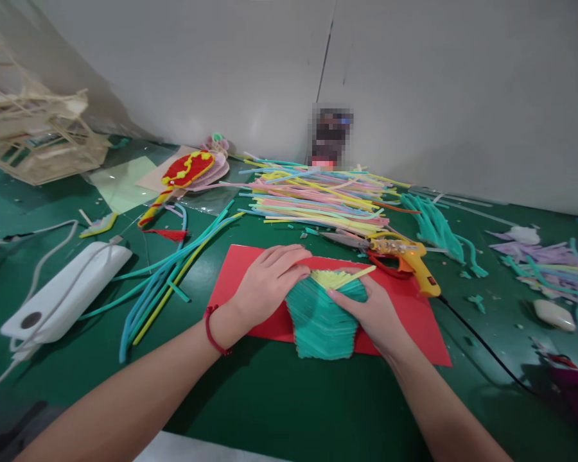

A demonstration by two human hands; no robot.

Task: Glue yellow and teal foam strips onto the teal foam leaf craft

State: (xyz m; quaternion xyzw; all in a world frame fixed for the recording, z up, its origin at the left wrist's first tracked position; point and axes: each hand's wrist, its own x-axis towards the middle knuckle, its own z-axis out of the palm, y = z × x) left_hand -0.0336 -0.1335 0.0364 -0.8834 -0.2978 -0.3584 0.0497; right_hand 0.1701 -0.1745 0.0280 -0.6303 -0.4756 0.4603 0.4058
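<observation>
Between my hands is a green panel made of pipe cleaners laid side by side, with a yellow section at its top. One yellow pipe cleaner sticks out there to the upper right. My left hand is closed on the panel's upper left edge, fingertips beside the yellow part. On the other side, my right hand grips the upper right edge, its thumb on the front and its other fingers partly hidden behind. A red sheet lies under the panel and both hands.
A yellow glue gun and scissors lie at the red sheet's upper right. Behind spreads a pile of colored pipe cleaners. Left are a white power bank with cable, loose pipe cleaners and a red-yellow fan.
</observation>
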